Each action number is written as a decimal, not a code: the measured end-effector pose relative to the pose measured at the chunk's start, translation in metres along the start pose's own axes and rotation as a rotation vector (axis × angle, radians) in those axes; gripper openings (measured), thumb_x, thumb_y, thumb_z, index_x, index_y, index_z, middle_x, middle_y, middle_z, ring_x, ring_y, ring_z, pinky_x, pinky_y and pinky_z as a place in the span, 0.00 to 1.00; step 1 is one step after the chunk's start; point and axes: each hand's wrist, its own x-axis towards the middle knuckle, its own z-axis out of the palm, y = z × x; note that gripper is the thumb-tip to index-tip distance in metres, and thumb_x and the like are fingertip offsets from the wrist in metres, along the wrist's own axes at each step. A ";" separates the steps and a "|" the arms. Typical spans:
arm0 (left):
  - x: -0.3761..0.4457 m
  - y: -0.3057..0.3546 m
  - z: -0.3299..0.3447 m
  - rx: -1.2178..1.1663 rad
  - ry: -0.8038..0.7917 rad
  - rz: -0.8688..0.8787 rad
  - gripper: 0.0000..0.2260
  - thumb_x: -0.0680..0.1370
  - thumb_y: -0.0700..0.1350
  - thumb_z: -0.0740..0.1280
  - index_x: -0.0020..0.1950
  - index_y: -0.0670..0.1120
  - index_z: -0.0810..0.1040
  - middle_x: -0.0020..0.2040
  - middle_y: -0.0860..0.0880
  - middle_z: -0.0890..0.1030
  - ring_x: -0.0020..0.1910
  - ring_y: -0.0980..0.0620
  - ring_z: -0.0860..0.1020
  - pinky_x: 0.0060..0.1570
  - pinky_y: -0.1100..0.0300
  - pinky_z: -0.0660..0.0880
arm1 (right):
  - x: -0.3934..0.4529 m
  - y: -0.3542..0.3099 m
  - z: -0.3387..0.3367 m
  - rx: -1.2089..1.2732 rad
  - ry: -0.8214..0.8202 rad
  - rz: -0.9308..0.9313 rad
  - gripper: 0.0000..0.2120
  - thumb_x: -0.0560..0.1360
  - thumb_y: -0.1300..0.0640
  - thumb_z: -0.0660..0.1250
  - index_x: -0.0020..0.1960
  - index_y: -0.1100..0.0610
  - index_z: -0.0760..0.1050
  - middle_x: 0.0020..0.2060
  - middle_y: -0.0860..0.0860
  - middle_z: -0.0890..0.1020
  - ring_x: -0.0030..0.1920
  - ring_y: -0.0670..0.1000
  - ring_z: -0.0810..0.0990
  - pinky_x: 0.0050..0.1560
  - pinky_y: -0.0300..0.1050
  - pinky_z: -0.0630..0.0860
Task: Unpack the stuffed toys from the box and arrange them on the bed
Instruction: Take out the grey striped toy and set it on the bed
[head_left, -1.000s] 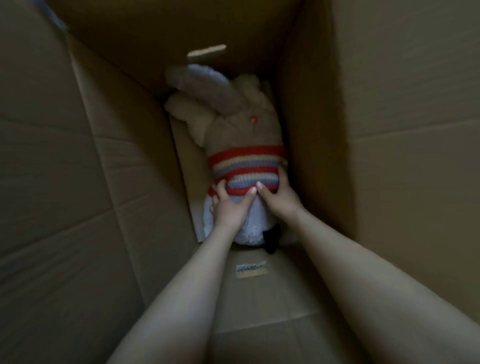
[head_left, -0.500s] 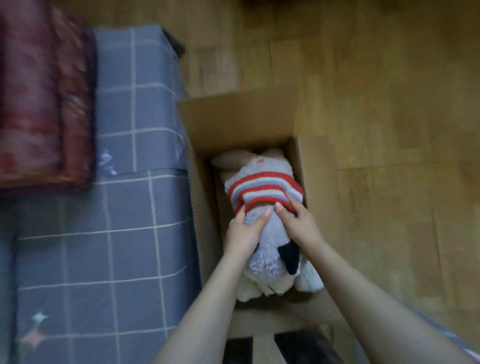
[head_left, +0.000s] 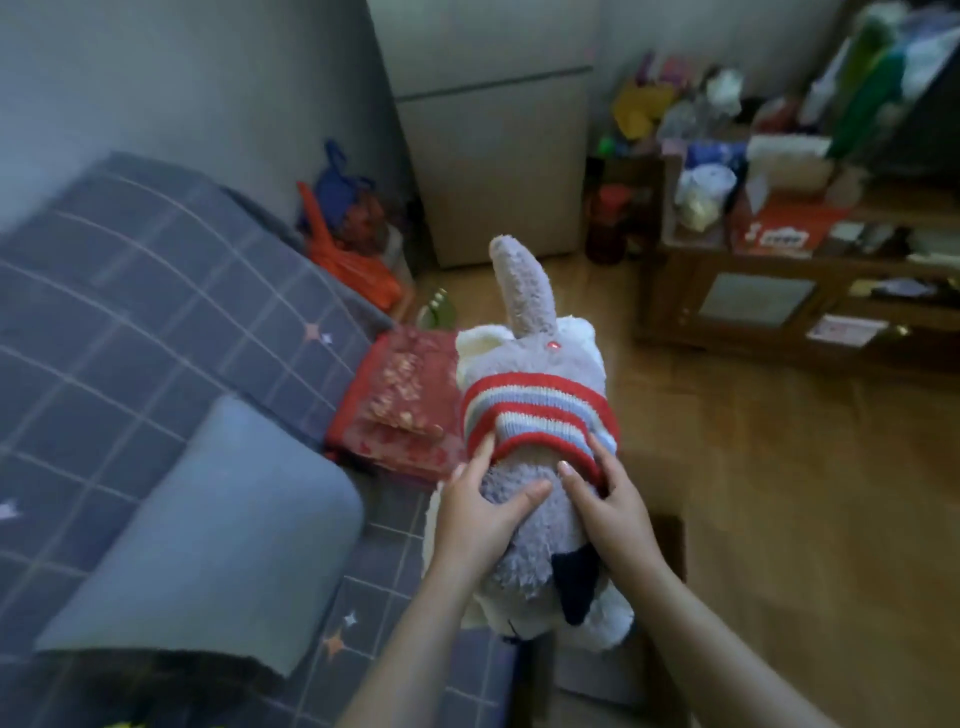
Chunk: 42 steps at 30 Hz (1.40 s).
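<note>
A grey and white stuffed toy (head_left: 535, 364) in a red, blue and cream striped sweater hangs in the air in front of me, one long ear pointing up. My left hand (head_left: 480, 512) grips its grey body from the left, thumb across the fur. On the right side my right hand (head_left: 608, 512) grips it at the sweater's hem. The cardboard box (head_left: 670, 540) shows only as a dark edge below the toy. The bed (head_left: 156, 322), covered in a blue-grey checked sheet, lies to the left.
A grey pillow (head_left: 218, 540) and a folded red blanket (head_left: 400, 405) lie on the bed. A fridge (head_left: 493, 135) stands against the back wall, orange bags (head_left: 353, 249) beside it. A cluttered low wooden cabinet (head_left: 779, 291) stands at the right on the wooden floor (head_left: 805, 493).
Both hands have lifted the toy up out of the box, and my view has risen from the box to the room.
</note>
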 end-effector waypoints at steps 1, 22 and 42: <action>0.000 0.010 -0.040 0.035 0.070 0.054 0.43 0.58 0.74 0.67 0.71 0.64 0.62 0.64 0.55 0.71 0.63 0.57 0.70 0.61 0.59 0.70 | -0.002 -0.027 0.030 0.014 -0.046 -0.059 0.28 0.74 0.47 0.66 0.71 0.46 0.63 0.65 0.48 0.73 0.63 0.49 0.74 0.64 0.55 0.73; 0.089 0.029 -0.545 0.440 0.348 0.124 0.53 0.56 0.63 0.78 0.75 0.58 0.56 0.74 0.50 0.65 0.71 0.51 0.66 0.69 0.53 0.65 | 0.054 -0.247 0.467 0.140 -0.544 -0.359 0.28 0.75 0.51 0.65 0.72 0.45 0.59 0.62 0.46 0.71 0.58 0.47 0.72 0.59 0.45 0.72; 0.224 -0.120 -0.654 0.308 0.850 -0.297 0.43 0.68 0.63 0.70 0.75 0.63 0.46 0.78 0.43 0.42 0.76 0.39 0.48 0.71 0.42 0.59 | 0.213 -0.243 0.707 -0.185 -0.641 -0.201 0.22 0.78 0.43 0.57 0.71 0.42 0.62 0.74 0.53 0.56 0.72 0.60 0.56 0.72 0.53 0.57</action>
